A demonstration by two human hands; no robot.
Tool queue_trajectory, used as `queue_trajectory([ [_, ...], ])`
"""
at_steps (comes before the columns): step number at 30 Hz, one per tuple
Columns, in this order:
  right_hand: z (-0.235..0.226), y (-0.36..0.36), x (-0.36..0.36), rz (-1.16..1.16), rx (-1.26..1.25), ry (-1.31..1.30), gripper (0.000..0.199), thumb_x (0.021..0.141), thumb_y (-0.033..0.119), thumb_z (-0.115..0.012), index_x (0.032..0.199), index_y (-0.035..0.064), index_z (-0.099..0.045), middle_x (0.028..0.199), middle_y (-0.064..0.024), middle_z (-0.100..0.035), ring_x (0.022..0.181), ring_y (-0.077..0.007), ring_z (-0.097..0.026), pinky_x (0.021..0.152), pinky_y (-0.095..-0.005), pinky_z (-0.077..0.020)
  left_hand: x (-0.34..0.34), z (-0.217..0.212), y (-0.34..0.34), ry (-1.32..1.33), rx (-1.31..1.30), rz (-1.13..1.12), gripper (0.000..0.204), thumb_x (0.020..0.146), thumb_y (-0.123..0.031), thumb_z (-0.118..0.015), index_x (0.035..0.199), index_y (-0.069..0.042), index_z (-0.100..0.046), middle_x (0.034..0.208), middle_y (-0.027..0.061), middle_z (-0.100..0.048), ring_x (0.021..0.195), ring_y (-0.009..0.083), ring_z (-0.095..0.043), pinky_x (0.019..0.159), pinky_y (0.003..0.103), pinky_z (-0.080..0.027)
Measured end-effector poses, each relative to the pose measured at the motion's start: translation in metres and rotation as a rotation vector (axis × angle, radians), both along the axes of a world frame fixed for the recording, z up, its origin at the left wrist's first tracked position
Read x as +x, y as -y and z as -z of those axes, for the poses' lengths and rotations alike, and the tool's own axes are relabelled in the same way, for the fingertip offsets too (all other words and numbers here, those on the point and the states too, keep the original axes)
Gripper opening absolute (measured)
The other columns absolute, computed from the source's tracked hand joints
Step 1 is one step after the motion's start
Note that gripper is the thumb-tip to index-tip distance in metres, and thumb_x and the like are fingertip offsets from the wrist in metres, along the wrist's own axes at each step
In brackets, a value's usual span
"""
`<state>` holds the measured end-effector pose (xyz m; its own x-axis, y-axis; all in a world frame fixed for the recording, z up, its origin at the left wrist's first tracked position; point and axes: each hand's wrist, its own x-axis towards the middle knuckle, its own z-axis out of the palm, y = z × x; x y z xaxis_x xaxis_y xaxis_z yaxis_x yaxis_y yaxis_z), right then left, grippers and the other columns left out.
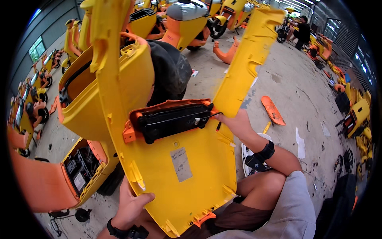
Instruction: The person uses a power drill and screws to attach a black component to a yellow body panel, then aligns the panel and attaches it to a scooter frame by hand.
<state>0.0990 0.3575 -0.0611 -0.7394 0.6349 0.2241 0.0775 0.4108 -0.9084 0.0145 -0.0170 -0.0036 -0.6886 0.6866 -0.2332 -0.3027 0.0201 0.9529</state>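
The left hand grips the big yellow panel at its 7 o'clock edge, and the right hand grips its 3 o'clock edge beside the black part.

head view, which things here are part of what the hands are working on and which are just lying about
In hand:
yellow panel, gripped by left hand
black module in its orange frame, right hand at its end

Lying about:
orange strip on the floor
paper scrap
orange curved part
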Motion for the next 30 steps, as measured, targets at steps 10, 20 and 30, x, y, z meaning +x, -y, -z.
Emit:
queue_trajectory([
  [10, -0.011, 0.011, 0.005, -0.047, -0.117, -0.119, 0.029, 0.086, 0.012, -0.076, 0.11, -0.0011, -0.069, 0.098, -0.0043, -0.073, 0.086, -0.0116, -0.067, 0.077, -0.0291, -0.0525, -0.003, 0.001, -0.006, -0.074, 0.094, -0.112, 0.066, 0.073, 0.007, -0.061, 0.138, 0.004, -0.049, 0.125, 0.0099, -0.062, 0.119, 0.0202, -0.06, 0.104, 0.033, -0.046],
  [20, 0.001, -0.024, 0.023, -0.356, -0.371, 0.1, 0.045, 0.083, 0.002, -0.067, 0.128, 0.0028, -0.062, 0.115, -0.005, -0.068, 0.098, -0.0128, -0.065, 0.082, -0.0279, -0.0536, -0.003, -0.005, -0.015, 0.106, 0.149, -0.177, 0.05, 0.083, 0.004, -0.054, 0.133, 0.005, -0.051, 0.121, 0.0127, -0.065, 0.107, 0.0211, -0.067, 0.093, 0.033, -0.055],
  [30, 0.021, -0.052, 0.048, -0.606, -0.88, 0.093, 0.056, 0.081, -0.007, -0.063, 0.136, 0.0023, -0.055, 0.13, -0.0097, -0.065, 0.113, -0.0194, -0.067, 0.096, -0.0336, -0.0555, -0.007, -0.006, -0.025, 0.166, 0.232, -0.119, 0.047, 0.091, -0.005, -0.059, 0.135, 0.005, -0.049, 0.122, 0.014, -0.065, 0.107, 0.0232, -0.068, 0.093, 0.034, -0.056],
])
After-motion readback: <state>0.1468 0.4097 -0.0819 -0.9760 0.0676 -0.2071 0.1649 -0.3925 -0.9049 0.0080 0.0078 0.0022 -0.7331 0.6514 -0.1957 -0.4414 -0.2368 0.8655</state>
